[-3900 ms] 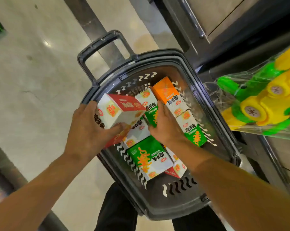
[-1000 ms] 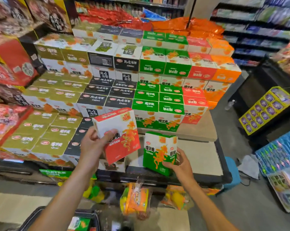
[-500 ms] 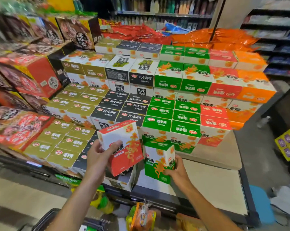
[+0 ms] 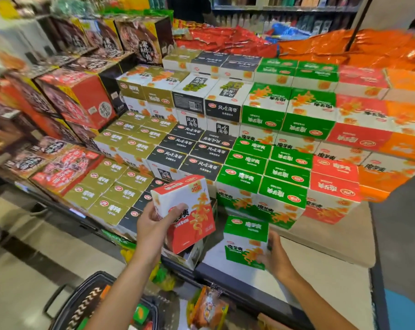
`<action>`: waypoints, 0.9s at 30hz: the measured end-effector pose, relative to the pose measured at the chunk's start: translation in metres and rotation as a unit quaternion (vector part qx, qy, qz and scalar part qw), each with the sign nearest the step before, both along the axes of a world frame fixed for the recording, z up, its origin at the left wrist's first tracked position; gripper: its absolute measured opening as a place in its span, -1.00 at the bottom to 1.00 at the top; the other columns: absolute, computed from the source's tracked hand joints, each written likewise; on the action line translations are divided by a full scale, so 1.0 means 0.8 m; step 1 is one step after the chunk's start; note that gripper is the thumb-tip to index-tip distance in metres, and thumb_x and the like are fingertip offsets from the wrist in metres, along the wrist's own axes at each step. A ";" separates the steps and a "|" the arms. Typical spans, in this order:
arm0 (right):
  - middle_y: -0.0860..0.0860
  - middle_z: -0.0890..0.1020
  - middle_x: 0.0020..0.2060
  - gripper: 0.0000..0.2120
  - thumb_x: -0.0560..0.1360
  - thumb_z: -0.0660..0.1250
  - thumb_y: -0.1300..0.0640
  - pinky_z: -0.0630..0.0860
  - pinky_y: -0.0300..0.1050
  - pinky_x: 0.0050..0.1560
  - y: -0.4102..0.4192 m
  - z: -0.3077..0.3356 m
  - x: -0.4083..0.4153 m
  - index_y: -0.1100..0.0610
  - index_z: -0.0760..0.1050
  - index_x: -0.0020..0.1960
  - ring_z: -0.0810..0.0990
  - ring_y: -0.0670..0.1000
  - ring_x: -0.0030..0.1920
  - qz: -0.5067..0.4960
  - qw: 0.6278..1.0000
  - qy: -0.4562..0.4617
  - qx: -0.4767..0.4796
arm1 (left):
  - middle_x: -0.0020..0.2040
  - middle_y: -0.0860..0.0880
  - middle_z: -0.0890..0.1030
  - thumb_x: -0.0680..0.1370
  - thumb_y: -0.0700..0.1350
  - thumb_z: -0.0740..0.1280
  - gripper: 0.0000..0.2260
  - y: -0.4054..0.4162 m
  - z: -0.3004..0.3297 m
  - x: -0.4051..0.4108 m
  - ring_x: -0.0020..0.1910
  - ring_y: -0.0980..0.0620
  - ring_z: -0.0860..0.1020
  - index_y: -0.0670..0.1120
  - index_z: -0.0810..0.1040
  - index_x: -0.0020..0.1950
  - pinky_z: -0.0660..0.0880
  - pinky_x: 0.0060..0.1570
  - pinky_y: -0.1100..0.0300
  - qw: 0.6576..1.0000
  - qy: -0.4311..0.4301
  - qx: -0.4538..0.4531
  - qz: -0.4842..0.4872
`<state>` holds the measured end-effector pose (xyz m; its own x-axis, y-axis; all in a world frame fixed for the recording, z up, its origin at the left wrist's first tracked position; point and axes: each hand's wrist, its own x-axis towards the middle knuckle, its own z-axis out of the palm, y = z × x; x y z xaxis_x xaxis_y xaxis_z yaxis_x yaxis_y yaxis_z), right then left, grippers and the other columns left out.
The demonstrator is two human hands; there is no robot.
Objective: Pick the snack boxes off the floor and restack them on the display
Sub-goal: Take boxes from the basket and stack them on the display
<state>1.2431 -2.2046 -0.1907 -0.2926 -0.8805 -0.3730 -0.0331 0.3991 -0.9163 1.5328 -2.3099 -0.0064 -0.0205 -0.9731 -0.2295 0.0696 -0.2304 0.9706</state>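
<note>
**Supervisor:** Report the position of the held items.

**Operator:** I see the left hand (image 4: 154,225) holding the red-and-white cardboard snack box (image 4: 189,210) in front of the tiered cardboard box display (image 4: 249,163). To its right and lower, the right hand (image 4: 276,256) holds the green-and-white cardboard snack box (image 4: 245,236) at the front edge of the flat beige display platform (image 4: 320,239), just before the lowest tier.

**Supervisor:** And the floor?

**Operator:** I see the dark plastic shopping basket (image 4: 82,306) below the left forearm, before the display.
</note>
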 end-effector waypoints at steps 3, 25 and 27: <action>-0.01 0.60 0.20 -0.08 0.24 0.69 0.15 0.66 -0.03 0.00 0.013 -0.005 -0.009 -0.05 0.22 0.42 0.65 0.03 0.18 0.044 0.993 0.107 -0.023 | 0.09 -0.04 0.70 0.37 -0.06 0.59 -0.53 -0.007 0.002 -0.005 0.02 -0.06 0.69 -0.04 0.57 0.25 0.65 -0.08 0.02 1.000 0.004 0.003 0.002; -0.01 0.64 -0.06 -0.36 0.32 0.64 0.16 0.46 -0.21 -0.19 -0.082 -0.004 0.089 0.15 0.37 0.27 0.63 0.02 -0.09 -0.163 0.978 0.110 0.071 | 0.04 -0.02 0.71 0.36 -0.03 0.58 -0.54 -0.062 0.007 0.017 -0.03 -0.07 0.71 -0.04 0.58 0.22 0.63 -0.17 0.02 0.998 0.025 0.004 -0.057; -0.01 0.63 -0.07 -0.39 0.34 0.62 0.17 0.45 -0.22 -0.22 -0.086 0.002 0.095 0.11 0.37 0.26 0.59 0.00 -0.14 -0.179 0.976 0.097 0.078 | 0.04 -0.02 0.71 0.35 -0.03 0.59 -0.55 -0.066 0.008 0.021 -0.03 -0.07 0.71 -0.03 0.58 0.21 0.63 -0.17 0.01 0.997 0.031 0.006 -0.066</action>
<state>1.3191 -2.2730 -0.1890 -0.6502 -0.6457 -0.4003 -0.0334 0.5507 -0.8340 1.5497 -2.3628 0.0002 -0.1620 -0.9584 -0.2349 0.0970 -0.2523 0.9628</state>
